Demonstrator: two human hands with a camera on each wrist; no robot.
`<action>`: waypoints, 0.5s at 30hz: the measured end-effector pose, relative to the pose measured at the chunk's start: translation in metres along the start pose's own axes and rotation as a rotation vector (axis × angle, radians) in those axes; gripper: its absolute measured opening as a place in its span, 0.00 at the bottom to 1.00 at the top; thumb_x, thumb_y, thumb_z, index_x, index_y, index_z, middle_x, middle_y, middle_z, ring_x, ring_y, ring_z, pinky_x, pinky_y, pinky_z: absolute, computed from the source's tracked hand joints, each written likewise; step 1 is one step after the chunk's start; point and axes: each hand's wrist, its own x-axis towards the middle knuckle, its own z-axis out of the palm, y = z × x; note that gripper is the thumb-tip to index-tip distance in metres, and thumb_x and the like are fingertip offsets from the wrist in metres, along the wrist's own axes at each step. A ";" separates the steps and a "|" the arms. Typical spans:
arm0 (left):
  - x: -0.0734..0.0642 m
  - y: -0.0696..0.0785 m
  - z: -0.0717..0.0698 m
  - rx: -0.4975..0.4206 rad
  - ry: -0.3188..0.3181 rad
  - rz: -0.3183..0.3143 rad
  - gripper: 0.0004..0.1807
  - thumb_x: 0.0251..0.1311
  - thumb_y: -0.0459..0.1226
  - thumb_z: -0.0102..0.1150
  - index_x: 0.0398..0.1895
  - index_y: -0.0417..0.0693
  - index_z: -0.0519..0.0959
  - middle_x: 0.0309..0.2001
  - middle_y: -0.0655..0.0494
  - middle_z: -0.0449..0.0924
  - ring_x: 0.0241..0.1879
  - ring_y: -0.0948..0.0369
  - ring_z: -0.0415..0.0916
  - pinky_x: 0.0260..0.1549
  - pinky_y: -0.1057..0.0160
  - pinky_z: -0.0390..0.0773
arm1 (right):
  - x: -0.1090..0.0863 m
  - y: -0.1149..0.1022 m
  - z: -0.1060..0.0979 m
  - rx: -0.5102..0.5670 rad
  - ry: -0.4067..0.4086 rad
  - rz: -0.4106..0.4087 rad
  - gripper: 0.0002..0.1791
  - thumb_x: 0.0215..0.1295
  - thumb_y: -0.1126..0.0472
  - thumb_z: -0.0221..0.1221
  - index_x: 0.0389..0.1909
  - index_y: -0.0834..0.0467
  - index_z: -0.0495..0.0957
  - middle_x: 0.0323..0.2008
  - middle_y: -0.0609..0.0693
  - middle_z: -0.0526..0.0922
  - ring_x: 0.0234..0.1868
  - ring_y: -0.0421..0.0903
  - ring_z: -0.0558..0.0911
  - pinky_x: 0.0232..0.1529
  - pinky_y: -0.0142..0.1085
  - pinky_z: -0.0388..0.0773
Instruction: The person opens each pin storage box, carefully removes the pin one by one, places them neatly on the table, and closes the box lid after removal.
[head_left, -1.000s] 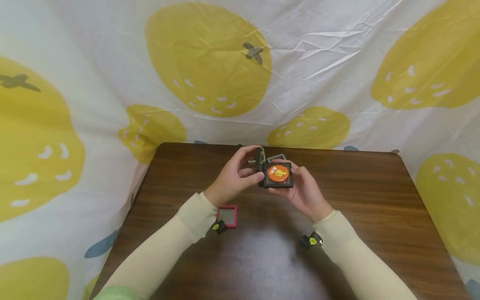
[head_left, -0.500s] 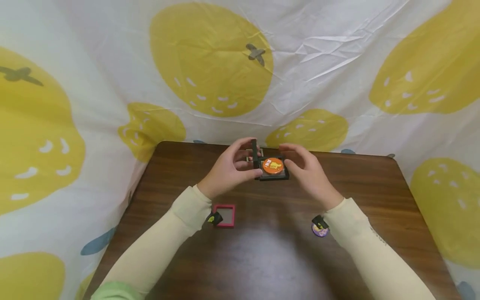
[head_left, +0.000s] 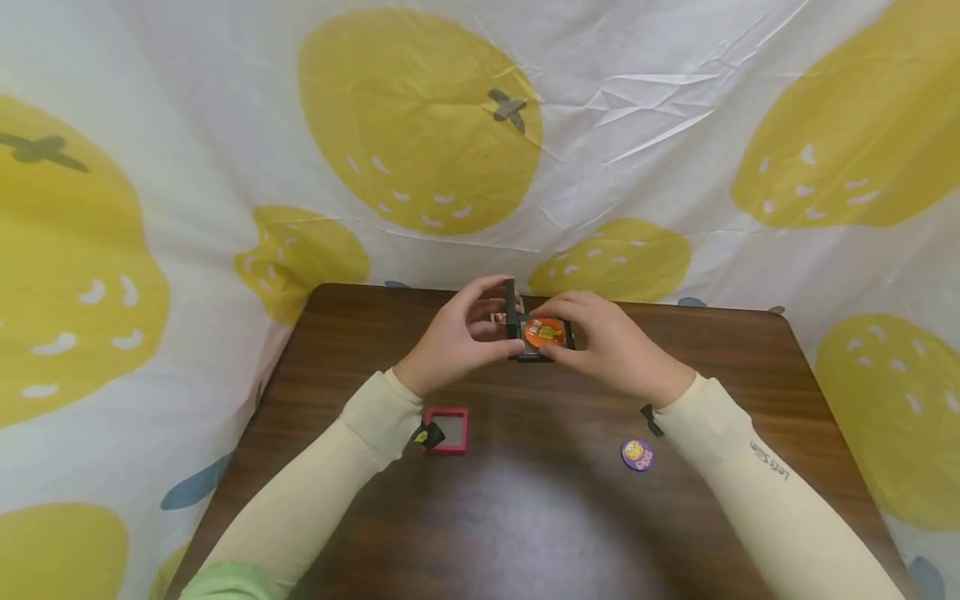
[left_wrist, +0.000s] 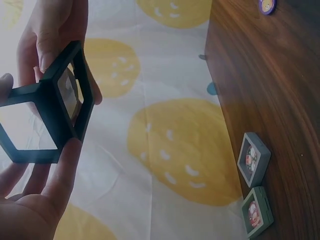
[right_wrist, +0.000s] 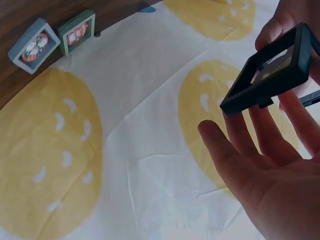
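Observation:
A black hinged display frame [head_left: 511,310] stands unfolded above the back of the table, one half upright and the other lying flat. My left hand [head_left: 459,337] grips it by the upright half, thumb at the lower corner. On the clear film of the flat half lies an orange round badge [head_left: 545,332] with a yellow thumbs-up. Thumb and fingers of my right hand [head_left: 618,346] pinch the badge at opposite edges. In the left wrist view the film of the black frame [left_wrist: 64,115] shows between its borders. The badge is partly hidden in both wrist views.
A pink frame [head_left: 447,412] lies on the wooden table [head_left: 525,517] near my left wrist. Below my right wrist is a purple round badge [head_left: 637,455]. A grey frame [left_wrist: 253,159] and a green frame [left_wrist: 258,212], each with a badge inside, stand at the table's back edge.
My right hand let go of the frame's right side and moved left over the flat half onto the orange badge. The frame rose slightly. The purple badge came into view.

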 end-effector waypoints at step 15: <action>-0.004 -0.001 -0.008 0.034 0.038 -0.008 0.45 0.56 0.24 0.81 0.77 0.44 0.70 0.64 0.45 0.79 0.61 0.47 0.82 0.57 0.53 0.84 | -0.016 0.009 -0.033 -0.007 0.138 0.056 0.24 0.63 0.67 0.76 0.60 0.54 0.86 0.50 0.47 0.83 0.51 0.49 0.81 0.53 0.47 0.79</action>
